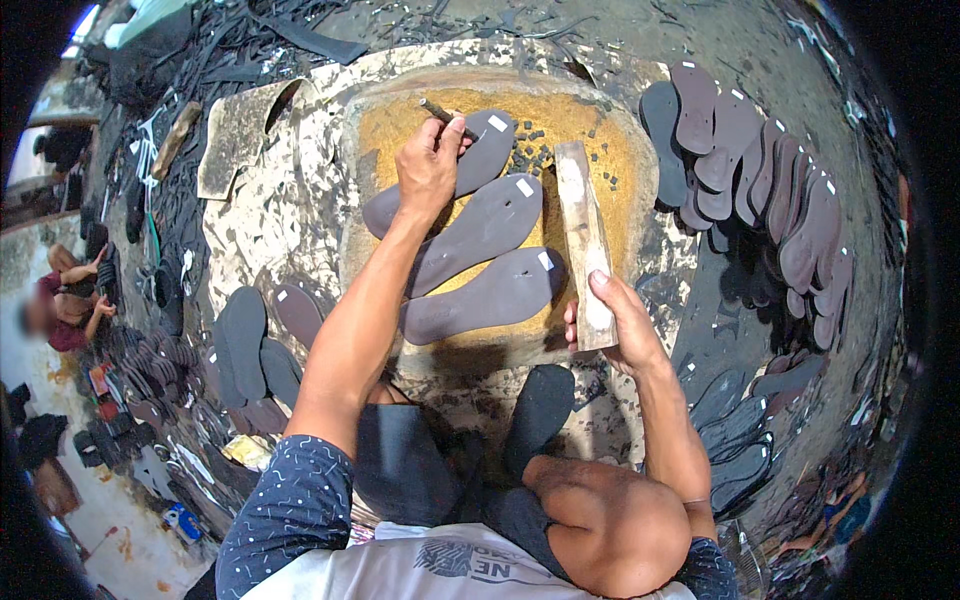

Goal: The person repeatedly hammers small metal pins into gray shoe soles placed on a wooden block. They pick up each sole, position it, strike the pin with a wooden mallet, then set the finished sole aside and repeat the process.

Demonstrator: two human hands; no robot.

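Three dark grey sandal soles lie side by side on a worn yellowish block: the far sole (487, 158), the middle sole (478, 232) and the near sole (485, 300). Each carries a small white label at its toe end. My left hand (428, 168) is closed around a short dark rod-like punch (434, 108), held slanting over the far sole; whether its tip touches the sole, I cannot tell. In my right hand (628, 322) is the near end of a flat wooden bar (582, 225), which points away from me beside the soles. Small black cut bits (530, 156) are scattered past the toe ends.
Overlapping rows of labelled brown soles (808, 235) lie at the right. More dark soles (240, 340) rest at the left, near my arm. Black rubber scraps (310, 38) litter the far ground. Another person (68, 300) sits at the far left.
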